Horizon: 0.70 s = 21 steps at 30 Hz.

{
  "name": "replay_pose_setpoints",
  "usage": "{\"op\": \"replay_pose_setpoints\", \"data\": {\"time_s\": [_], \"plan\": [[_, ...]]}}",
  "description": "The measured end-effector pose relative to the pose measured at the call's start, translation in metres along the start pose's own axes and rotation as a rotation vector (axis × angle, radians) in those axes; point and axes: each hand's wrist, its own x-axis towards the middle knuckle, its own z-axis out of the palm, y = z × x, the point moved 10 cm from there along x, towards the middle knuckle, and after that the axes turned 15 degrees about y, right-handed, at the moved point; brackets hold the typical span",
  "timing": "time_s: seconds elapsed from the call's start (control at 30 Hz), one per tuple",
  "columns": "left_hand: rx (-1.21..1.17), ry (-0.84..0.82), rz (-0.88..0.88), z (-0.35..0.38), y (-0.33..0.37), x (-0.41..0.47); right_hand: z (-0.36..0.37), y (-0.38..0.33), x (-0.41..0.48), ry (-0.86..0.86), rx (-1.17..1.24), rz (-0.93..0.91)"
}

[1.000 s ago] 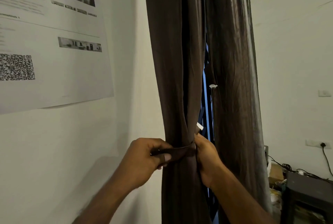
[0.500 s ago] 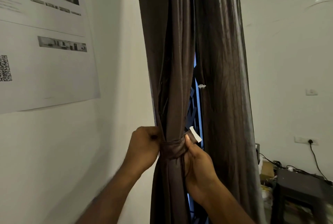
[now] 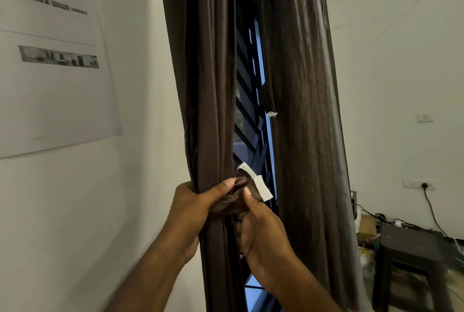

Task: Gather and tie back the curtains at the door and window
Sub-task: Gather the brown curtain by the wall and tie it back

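Note:
Two dark brown curtains hang in front of a window with dark bars. The left curtain (image 3: 203, 85) is bunched into a narrow column. A brown tieback strap (image 3: 226, 205) with white fastener patches (image 3: 261, 187) at its ends wraps around it. My left hand (image 3: 195, 206) grips the bunched curtain and the strap from the left, thumb on top. My right hand (image 3: 261, 226) pinches the strap's end on the right side. The right curtain (image 3: 301, 110) hangs loose, with a small white tab (image 3: 272, 114) at its edge.
A large printed poster (image 3: 50, 60) is on the white wall to the left. The barred window (image 3: 251, 110) shows in the gap between the curtains. At lower right stand a dark stool (image 3: 411, 251), cables and a wall socket (image 3: 419, 184).
The strap has gone from loosely held across the curtain to cinched around it. My hands have drawn together at the strap's ends, and the view has shifted right and closer.

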Motion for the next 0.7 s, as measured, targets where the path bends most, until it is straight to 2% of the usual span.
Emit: {"op": "replay_pose_setpoints", "data": {"time_s": [0.1,0.3,0.37,0.57,0.7], "plan": [[0.025,0.062,0.055,-0.008,0.002,0.004,-0.007,-0.003,-0.002,0.056,-0.196,-0.032],[0.054,0.119,0.126,-0.017,0.009,0.014,-0.028,-0.055,-0.009,0.257,-0.343,-0.412],[0.060,0.141,0.118,-0.020,0.007,0.016,-0.036,-0.069,-0.008,0.285,-0.365,-0.482],[0.075,0.159,0.132,-0.019,0.007,0.018,-0.028,-0.088,-0.008,0.134,-0.362,-0.577],[0.014,0.091,0.134,-0.013,0.015,0.013,-0.020,-0.099,-0.015,-0.012,-0.397,-0.630]]}}
